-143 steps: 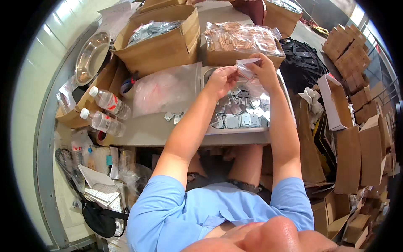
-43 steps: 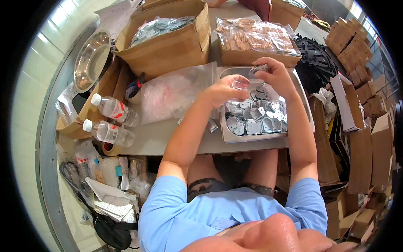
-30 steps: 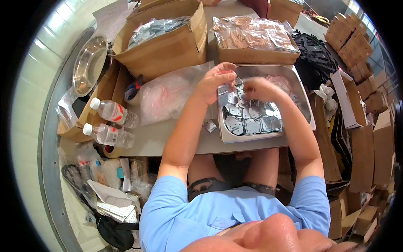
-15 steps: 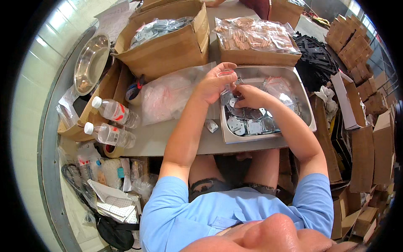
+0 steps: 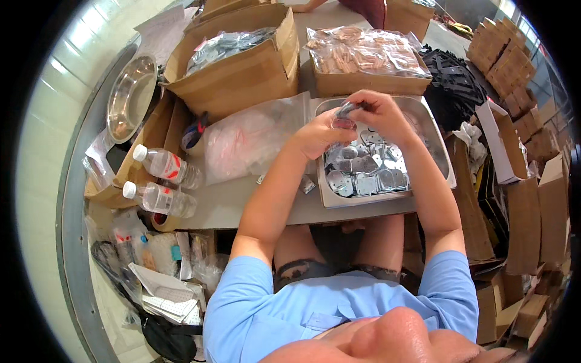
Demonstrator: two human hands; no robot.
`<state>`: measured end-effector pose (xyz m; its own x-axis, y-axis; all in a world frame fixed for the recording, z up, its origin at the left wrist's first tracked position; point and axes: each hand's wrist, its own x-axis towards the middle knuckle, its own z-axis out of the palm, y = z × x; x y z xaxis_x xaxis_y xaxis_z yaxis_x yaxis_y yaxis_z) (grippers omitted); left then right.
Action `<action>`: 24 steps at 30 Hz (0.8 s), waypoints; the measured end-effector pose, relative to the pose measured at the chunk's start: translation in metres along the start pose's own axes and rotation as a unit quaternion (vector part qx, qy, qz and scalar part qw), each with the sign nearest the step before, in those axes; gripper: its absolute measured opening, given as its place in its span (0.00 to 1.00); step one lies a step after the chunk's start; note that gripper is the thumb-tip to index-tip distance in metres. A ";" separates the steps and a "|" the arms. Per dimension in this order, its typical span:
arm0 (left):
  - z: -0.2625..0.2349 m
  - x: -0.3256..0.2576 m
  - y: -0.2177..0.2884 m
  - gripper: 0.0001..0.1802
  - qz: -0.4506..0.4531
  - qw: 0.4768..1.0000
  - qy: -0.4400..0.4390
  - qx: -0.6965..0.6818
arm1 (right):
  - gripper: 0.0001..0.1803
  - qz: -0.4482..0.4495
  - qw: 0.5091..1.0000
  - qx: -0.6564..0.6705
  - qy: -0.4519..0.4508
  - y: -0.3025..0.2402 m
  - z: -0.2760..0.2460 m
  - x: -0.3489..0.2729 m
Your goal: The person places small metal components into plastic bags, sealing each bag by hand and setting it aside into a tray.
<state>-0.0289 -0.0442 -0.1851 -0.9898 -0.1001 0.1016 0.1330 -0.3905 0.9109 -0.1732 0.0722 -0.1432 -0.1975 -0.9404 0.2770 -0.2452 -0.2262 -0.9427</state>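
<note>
The metal pieces are silver-grey, their tray pale silver. The small pouch is clear with a reddish line; the large bag is milky, streaked pinkish-red. The shirt is plain light blue, the tabletop grey.

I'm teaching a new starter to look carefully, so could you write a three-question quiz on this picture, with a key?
1. How many white-capped bottles are there?
2. Which hand holds the small clear bag? a) left; b) right; c) neither.
3. True or false: the tray of metal pieces is to the right of the bottles.

Key:
1. Two.
2. a, the left hand.
3. True.
</note>
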 end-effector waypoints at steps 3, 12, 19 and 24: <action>-0.001 0.001 -0.004 0.27 -0.004 0.999 0.037 -0.006 | 0.09 -0.063 0.995 -0.077 0.009 0.010 -0.002 0.003; -0.009 0.000 0.000 0.29 -0.002 0.998 0.034 -0.047 | 0.27 0.096 0.937 -0.334 0.039 0.042 -0.004 0.006; -0.013 -0.007 0.015 0.33 0.070 0.995 0.048 -0.055 | 0.24 0.157 0.834 -0.518 -0.107 0.061 0.002 0.001; -0.019 -0.010 0.022 0.32 0.090 0.988 0.094 -0.083 | 0.24 0.173 0.893 -0.406 -0.094 0.050 0.003 0.006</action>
<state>-0.0152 -0.0693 -0.1737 -0.9242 -0.3442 0.1657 0.3281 -0.4933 0.8056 -0.1837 0.0541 -0.1888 -0.2509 -0.9616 -0.1116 -0.8224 0.2725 -0.4993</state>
